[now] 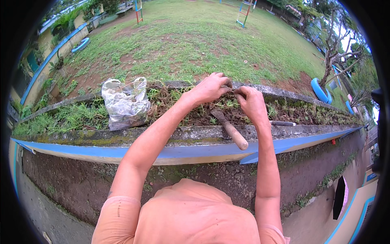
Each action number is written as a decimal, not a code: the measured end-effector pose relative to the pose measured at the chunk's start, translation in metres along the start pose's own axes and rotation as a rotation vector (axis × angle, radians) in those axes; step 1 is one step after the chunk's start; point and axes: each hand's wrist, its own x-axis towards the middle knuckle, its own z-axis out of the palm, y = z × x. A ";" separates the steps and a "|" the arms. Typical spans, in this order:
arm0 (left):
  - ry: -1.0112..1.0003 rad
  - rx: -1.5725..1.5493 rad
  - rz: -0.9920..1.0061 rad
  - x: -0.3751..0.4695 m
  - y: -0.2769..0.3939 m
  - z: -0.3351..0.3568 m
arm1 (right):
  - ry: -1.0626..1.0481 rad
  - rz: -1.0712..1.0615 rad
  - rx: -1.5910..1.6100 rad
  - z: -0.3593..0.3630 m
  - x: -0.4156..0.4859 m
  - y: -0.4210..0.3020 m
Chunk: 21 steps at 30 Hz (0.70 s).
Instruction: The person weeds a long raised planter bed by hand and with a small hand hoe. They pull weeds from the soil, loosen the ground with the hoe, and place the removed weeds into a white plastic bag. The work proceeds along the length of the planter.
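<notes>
My left hand (214,87) and my right hand (252,102) meet over the far side of a raised concrete planter bed (195,134). Between their soil-stained fingertips is a small dark, soil-covered clump (232,91), perhaps roots; its detail is too small to tell. Under my hands lie loose brown soil and low, narrow-leaved green plants (230,103). A hand trowel (234,134) with a worn wooden handle rests across the near rim, its soiled blade on the bed. To the left of my left forearm, a translucent plastic bag (125,105) sits upright among the plants.
A second tool's dark handle (282,123) lies at the near rim, right of my right wrist. The planter's front wall has a blue painted band (189,151). Grass (195,45) spreads beyond. A blue tire (320,91) surrounds a tree at right; an open umbrella (339,198) lies lower right.
</notes>
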 end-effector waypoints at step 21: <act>0.067 -1.292 -0.378 -0.008 -0.036 0.015 | -0.334 0.656 1.293 0.035 0.022 0.027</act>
